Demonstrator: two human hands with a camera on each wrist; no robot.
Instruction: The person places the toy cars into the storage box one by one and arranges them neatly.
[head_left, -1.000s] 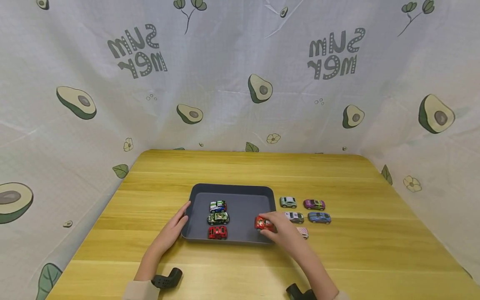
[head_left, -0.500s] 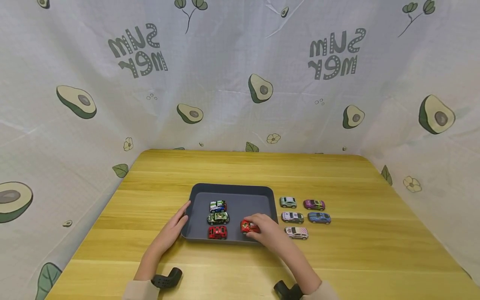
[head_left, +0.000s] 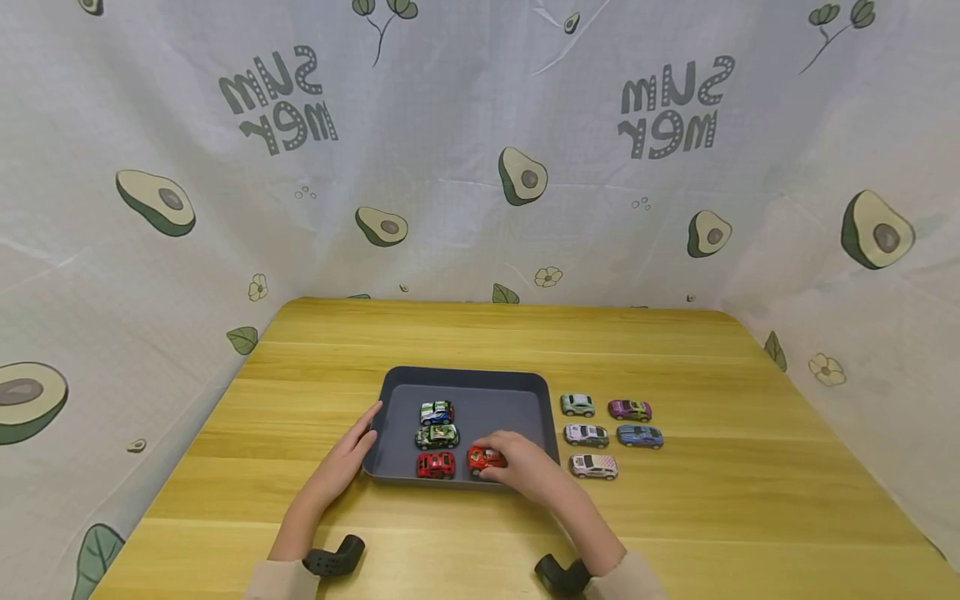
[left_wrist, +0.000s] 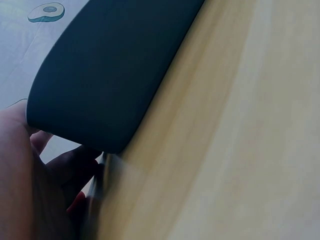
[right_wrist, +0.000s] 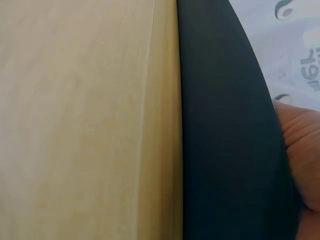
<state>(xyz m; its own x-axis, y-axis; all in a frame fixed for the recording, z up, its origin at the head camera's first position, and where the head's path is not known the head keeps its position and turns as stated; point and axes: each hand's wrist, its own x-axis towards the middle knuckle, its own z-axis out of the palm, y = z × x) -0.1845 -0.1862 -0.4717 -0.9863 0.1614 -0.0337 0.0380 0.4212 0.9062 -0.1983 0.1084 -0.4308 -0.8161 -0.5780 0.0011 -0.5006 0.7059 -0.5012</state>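
Pinching red car point(head_left: 481, 461) w/ R hand point(head_left: 521, 468), thumb + fingers curled round it, inside near part of grey tray point(head_left: 502, 408); just right of other red car point(head_left: 436, 465), can't tell if wheels touch down. L hand point(head_left: 343, 458) touches tray's left edge, fingers loose, approx straight. 5 cars point(head_left: 587, 435) on bench point(head_left: 712, 500), tray's right side.

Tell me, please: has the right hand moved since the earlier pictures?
Yes. Against the dark tray, the right hand has moved left, holding a red car.
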